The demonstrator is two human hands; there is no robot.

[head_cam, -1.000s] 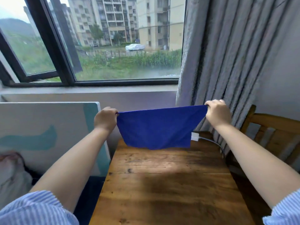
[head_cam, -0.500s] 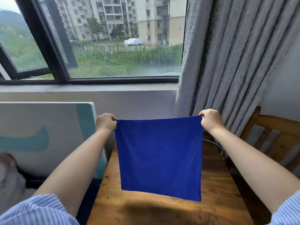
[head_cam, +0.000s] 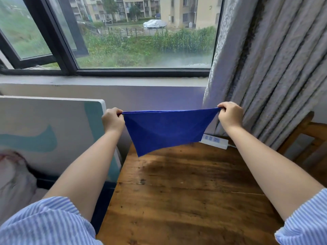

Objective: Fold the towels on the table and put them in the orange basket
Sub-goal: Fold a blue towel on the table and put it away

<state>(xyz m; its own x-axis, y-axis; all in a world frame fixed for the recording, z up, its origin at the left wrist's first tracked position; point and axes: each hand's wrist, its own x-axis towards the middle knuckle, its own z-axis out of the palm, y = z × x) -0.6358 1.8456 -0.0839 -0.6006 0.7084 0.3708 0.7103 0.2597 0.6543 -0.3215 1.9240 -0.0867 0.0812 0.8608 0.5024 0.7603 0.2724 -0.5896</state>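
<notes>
Head view: left hand (head_cam: 113, 120) and right hand (head_cam: 230, 114) each pinched a top corner of the towel (head_cam: 166, 129), stretched between them above the table (head_cam: 185, 200)

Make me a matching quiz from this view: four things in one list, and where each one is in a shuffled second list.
1. blue towel
2. power strip
3. curtain
4. table

A. hanging right of the window
B. lying on the table's far edge
C. under the arms, bare wood
D. stretched in the air between the left hand and right hand

Pairs: 1-D, 2-B, 3-A, 4-C
</notes>
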